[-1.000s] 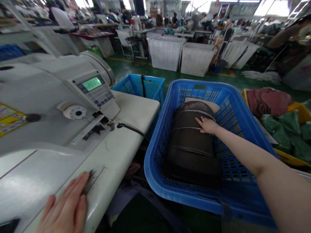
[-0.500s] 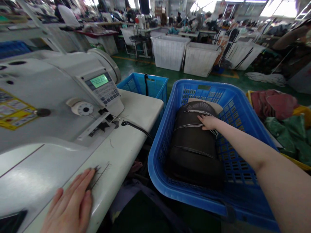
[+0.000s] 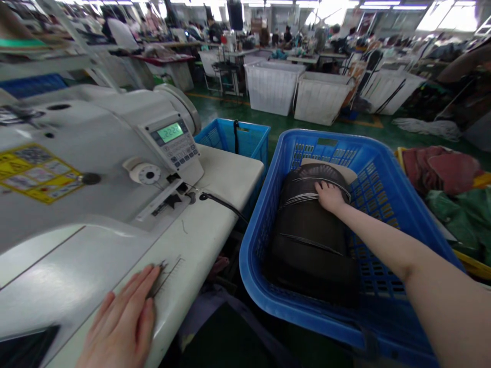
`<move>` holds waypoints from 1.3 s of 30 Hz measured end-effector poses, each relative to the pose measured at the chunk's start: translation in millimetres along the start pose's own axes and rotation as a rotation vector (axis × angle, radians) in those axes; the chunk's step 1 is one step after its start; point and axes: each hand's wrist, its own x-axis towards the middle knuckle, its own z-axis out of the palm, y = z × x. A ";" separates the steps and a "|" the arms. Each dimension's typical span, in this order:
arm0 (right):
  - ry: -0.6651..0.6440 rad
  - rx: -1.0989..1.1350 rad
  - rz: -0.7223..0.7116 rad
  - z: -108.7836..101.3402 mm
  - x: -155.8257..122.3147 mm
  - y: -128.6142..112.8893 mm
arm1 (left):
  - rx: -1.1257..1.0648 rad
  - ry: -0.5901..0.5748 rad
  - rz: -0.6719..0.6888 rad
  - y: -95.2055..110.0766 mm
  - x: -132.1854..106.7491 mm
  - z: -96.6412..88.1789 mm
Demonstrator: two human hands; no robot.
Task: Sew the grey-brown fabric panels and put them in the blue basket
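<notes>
My left hand (image 3: pixel 123 327) lies flat on the white sewing table (image 3: pixel 226 179), close to a patch of dark scratch marks and the table's front edge. My right arm reaches across a blue plastic basket (image 3: pixel 249 266), and my right hand (image 3: pixel 330 197) rests on the upper part of a dark padded bundle (image 3: pixel 307 245). Thin pale strands cross the bundle. A beige sheet (image 3: pixel 330 169) shows beneath its far end. Neither hand grips anything.
An industrial sewing machine (image 3: pixel 95 133) with a digital control panel (image 3: pixel 171 140) stands at left. A black cable (image 3: pixel 220 202) lies on the table. A smaller blue crate (image 3: pixel 233 135) stands behind it. Green cloth (image 3: pixel 460 220) and red cloth (image 3: pixel 441 171) lie at right.
My view has turned, shifting the whole scene rightward in the frame. My right hand stays on the bundle, its fingers moving slightly among the pale strands. My left hand stays flat on the table.
</notes>
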 end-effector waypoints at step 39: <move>-0.347 0.722 -0.220 -4.4 -152.3 -55.8 | -0.020 0.053 0.114 -8.2 3.1 4.0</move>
